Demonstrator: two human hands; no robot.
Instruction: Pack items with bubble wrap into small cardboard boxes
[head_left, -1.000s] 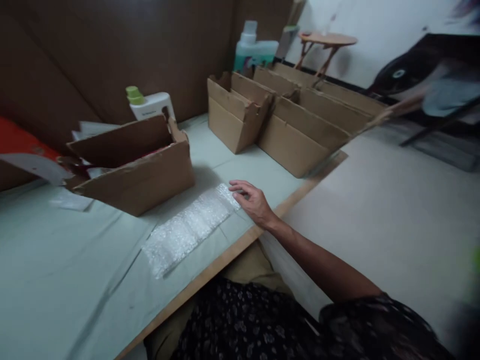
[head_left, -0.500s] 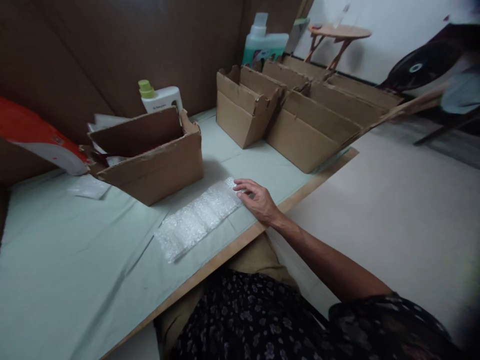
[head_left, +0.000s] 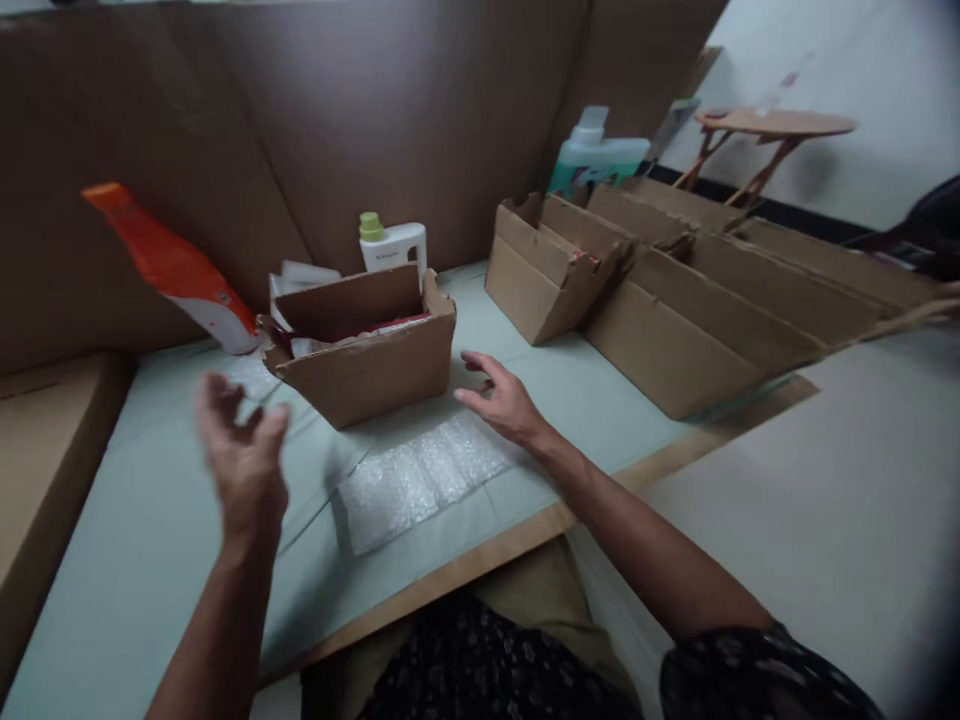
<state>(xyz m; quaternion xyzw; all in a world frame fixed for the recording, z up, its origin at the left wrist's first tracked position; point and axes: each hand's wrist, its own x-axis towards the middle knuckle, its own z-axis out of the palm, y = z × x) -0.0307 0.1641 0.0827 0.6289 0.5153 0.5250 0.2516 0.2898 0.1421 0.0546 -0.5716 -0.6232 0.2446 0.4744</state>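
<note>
A flat piece of bubble wrap [head_left: 427,478] lies on the pale green cloth covering the table. My right hand [head_left: 504,400] hovers just above its right end, fingers apart and holding nothing. Raised on the left is my left hand [head_left: 244,455], slightly blurred, with its fingers spread and nothing in them. Between and beyond the two hands stands an open cardboard box [head_left: 375,370]. Something dark red and some clear plastic show inside it, though most of the contents are hidden.
Behind the box are a white bottle with a green cap [head_left: 394,245] and an orange bottle [head_left: 176,265]. More cardboard boxes [head_left: 667,335] stand at the right, with a teal liquid bottle [head_left: 596,160] behind. A closed carton [head_left: 52,450] borders the left. Part of another person shows at far right.
My left hand has come into view at the left. My right hand has lifted off the bubble wrap's end toward the box. The view has turned left.
</note>
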